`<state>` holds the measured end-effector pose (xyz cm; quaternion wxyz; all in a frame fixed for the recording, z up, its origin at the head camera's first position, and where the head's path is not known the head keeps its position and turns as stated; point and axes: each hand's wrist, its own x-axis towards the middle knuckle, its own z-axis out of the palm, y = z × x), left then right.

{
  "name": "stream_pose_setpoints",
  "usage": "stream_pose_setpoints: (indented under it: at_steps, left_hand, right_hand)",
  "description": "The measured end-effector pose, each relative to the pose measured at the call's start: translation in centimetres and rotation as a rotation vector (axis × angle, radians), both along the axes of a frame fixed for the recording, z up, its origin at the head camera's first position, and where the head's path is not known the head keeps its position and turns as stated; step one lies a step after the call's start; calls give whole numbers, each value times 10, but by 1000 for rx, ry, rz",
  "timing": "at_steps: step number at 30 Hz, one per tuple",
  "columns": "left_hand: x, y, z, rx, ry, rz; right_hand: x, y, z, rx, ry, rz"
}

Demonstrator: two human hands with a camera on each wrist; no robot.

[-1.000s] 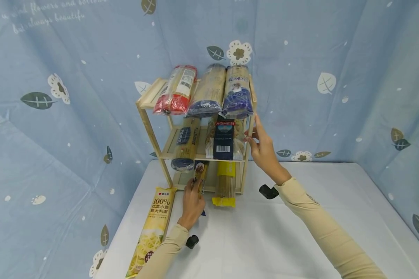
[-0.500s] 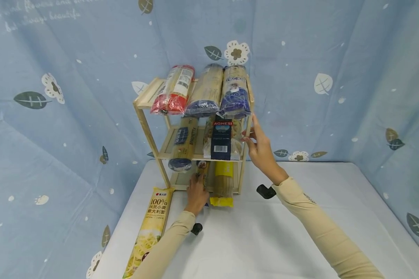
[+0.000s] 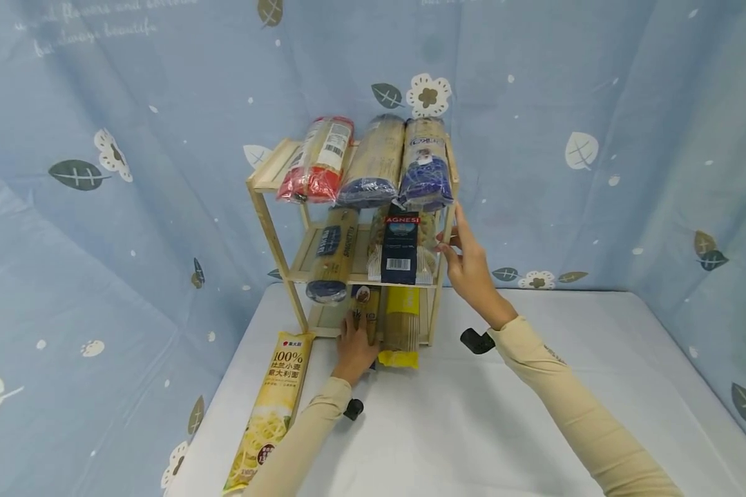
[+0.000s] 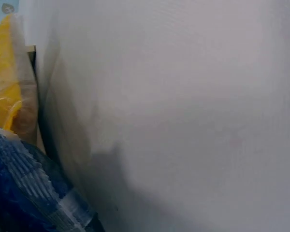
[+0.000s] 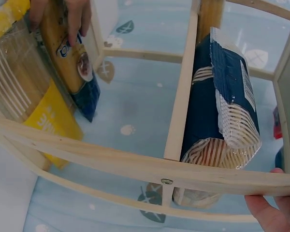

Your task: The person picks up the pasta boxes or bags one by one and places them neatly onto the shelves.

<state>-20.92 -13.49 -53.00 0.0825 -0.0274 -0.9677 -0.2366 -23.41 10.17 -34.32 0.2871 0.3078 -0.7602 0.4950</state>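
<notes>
On the bottom tier of a wooden shelf rack [image 3: 267, 228], my left hand [image 3: 356, 352] grips a spaghetti pack [image 3: 367, 310] with a blue end. In the right wrist view its fingers sit across this pack [image 5: 70, 58], which leans beside a yellow-ended spaghetti pack [image 5: 53, 116]. Only the pack's crinkled blue end [image 4: 29, 188] shows in the left wrist view. My right hand [image 3: 472, 273] holds the rack's right upright, index finger pointing up along it. Near it, a dark-labelled Agnesi pasta bag [image 3: 400, 245] stands on the middle tier.
Red-ended [image 3: 317, 162], clear-and-blue [image 3: 373, 162] and blue-ended [image 3: 425, 166] pasta packs lie on the top tier. A spaghetti pack [image 3: 333, 255] juts from the middle tier's left. A long yellow noodle pack [image 3: 270, 407] lies on the white table [image 3: 472, 428], left of the rack.
My left hand has shifted right along the bottom tier with the blue-ended spaghetti pack, which now lies closer to the yellow-ended one. The right hand keeps its hold on the upright.
</notes>
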Motion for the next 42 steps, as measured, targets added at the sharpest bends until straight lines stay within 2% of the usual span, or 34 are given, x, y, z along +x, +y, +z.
stream_pose_setpoints:
  at_steps: [6,11,14,22,26,30,33,35,37,42]
  left_hand:
    - [-2,-6,-3,-6,17,-30]
    - [2,-9,-5,-25,6,-40]
    - [7,-10,-3,10,56,-62]
    - [19,-17,9,93,273,-142]
    - [28,-26,20,123,306,-165]
    - [39,-38,29,106,286,-145]
    - [47,-49,32,97,279,-123]
    - [54,-57,34,103,287,-123]
    - [61,-66,34,76,304,-123]
    - [81,-86,31,-13,368,-124]
  right_hand:
    - [-2,0,-2,1,8,-7]
    - [-2,1,-6,17,0,-17]
    - [-2,4,-7,22,-3,-30]
    - [-3,7,-7,-1,4,-20]
    - [0,4,-3,-7,7,-24]
    - [17,-1,14,4,12,-37]
    - [15,0,12,2,13,-28]
    - [7,2,5,-1,19,-27]
    - [-2,5,-3,-4,27,-25]
    - [-2,2,-2,11,48,-25]
